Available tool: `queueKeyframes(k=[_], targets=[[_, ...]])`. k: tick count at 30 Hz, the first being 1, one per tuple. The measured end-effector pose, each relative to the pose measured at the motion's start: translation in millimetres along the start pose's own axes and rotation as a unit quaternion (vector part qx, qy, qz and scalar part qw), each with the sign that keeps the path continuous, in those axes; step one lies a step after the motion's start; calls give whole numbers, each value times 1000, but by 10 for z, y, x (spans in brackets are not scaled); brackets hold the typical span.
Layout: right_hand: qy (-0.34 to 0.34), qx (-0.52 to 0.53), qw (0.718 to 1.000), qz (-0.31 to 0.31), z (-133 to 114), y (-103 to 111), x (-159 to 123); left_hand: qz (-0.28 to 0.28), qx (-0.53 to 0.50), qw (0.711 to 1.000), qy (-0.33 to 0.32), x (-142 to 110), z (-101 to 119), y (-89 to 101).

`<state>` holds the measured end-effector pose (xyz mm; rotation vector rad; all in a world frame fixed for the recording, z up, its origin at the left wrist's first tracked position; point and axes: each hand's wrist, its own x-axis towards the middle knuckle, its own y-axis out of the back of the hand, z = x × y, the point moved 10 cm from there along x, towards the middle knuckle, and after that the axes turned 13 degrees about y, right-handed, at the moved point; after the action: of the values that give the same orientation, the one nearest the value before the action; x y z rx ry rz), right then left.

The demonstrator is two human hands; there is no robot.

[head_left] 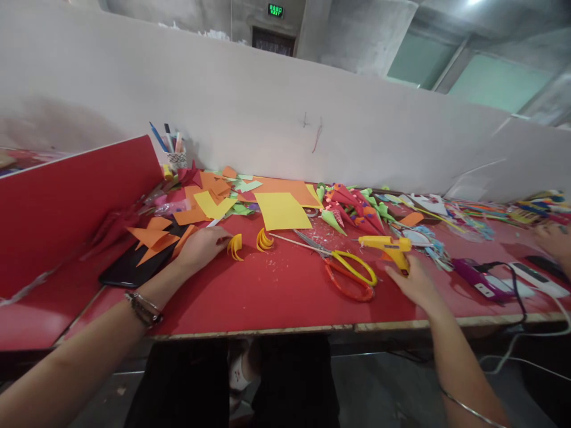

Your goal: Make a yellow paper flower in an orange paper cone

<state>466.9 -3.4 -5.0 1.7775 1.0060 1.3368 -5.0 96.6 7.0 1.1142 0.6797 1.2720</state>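
Note:
My left hand (203, 246) is closed at the left, its fingertips pinching the edge of a curled yellow paper piece (236, 247) cut into strips. A second curled yellow paper piece (264, 240) lies just to the right on the red table. At the right, my right hand (417, 282) is around the handle of a yellow glue gun (383, 244), whose nozzle points left. The handle partly hides the fingers. Between my hands lie scissors (352, 270) with yellow and red handles, blades pointing up and left, and a thin white stick (294, 241).
A black phone (134, 264) lies under orange paper scraps (154, 239). Yellow sheets (283, 211) and a pile of red and green paper cones (352, 205) lie farther back. A purple device (482, 279) and cables are at right, near another person's hand (553, 238). A pen cup (177, 157) stands behind.

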Motion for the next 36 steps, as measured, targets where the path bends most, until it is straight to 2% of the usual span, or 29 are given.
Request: queueKeyframes(k=[3,6,9,13,15,18,23,29,33,36], targets=[[-1,-19,998,-66,60,-158,29,14,14,1000,15,31,-26,22],[17,-22,998,-50,2,-84,54,22,23,999,21,82,-46,33],[31,-3,999,-19,-175,106,87,28,16,999,21,161,-50,26],[4,54,998,-5,-522,370,201,46,-3,999,16,294,17,-9],[31,88,996,12,-808,483,316,45,-15,999,2,352,97,-60],[86,122,988,26,-1226,527,505,37,-46,998,-28,411,224,-140],[142,187,971,42,-1682,382,762,29,-108,992,-57,436,307,-178],[196,244,949,33,-2061,169,960,1,-176,982,-66,448,363,-218],[207,251,945,23,-2254,73,993,8,-205,978,-30,486,202,-178],[215,243,946,20,-2377,-4,922,32,-221,975,5,488,4,-44]])
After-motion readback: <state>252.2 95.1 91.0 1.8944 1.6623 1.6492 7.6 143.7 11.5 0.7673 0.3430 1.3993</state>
